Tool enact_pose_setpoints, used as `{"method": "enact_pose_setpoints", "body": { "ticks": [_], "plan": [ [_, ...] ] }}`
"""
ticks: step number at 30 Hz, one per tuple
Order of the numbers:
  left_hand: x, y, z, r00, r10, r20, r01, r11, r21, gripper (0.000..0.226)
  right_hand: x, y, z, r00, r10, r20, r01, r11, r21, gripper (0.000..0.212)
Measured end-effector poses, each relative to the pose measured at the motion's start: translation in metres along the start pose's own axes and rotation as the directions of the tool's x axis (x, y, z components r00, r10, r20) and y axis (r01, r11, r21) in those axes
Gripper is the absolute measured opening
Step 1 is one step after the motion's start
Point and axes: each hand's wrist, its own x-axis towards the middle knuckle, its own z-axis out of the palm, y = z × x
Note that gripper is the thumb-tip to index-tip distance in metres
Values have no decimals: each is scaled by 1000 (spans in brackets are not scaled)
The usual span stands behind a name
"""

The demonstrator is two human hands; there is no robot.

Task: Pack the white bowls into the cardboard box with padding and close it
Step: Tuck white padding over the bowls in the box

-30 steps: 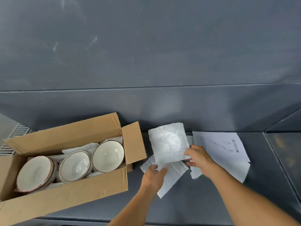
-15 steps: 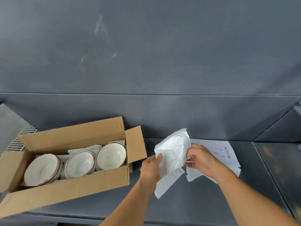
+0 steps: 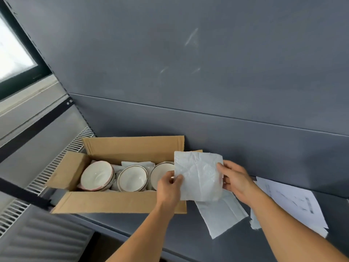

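An open cardboard box (image 3: 120, 202) lies on the dark grey shelf, flaps spread. Inside stand three white bowls in a row: left bowl (image 3: 96, 175), middle bowl (image 3: 132, 178) and right bowl (image 3: 160, 173), the last partly hidden. White padding paper (image 3: 137, 164) shows between and behind them. A crumpled white padding sheet (image 3: 199, 176) hangs over the box's right end. My left hand (image 3: 169, 184) pinches its left edge and my right hand (image 3: 235, 178) pinches its right edge.
More white padding sheets (image 3: 221, 212) lie on the shelf (image 3: 188, 233) right of the box, beside a printed paper (image 3: 294, 203). A grey back wall (image 3: 188, 72) rises behind. A white wire grille (image 3: 56, 163) and a window (image 3: 13, 53) are to the left.
Both hands lifted the padding sheet off the pile and carried it left to the box's right end, spreading it flat. The camera view swung left.
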Motion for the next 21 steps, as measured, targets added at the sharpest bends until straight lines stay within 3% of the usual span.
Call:
{"method": "enact_pose_setpoints", "body": {
  "ticks": [8,12,14,21],
  "plan": [
    [34,-12,-70,984,-74,-160,79,997,20,23,37,5,87,986,-132,-102,101,959,-264,7],
    [51,-16,-99,969,-112,-219,122,992,35,11,47,8,124,978,-182,-107,123,904,-411,7],
    [60,-20,-114,960,-127,-248,142,989,41,15,52,12,141,979,-175,-104,118,904,-410,5],
    [86,-31,-173,938,-108,-330,153,982,112,22,76,22,208,999,-49,-11,43,951,-306,28]
  ]
}}
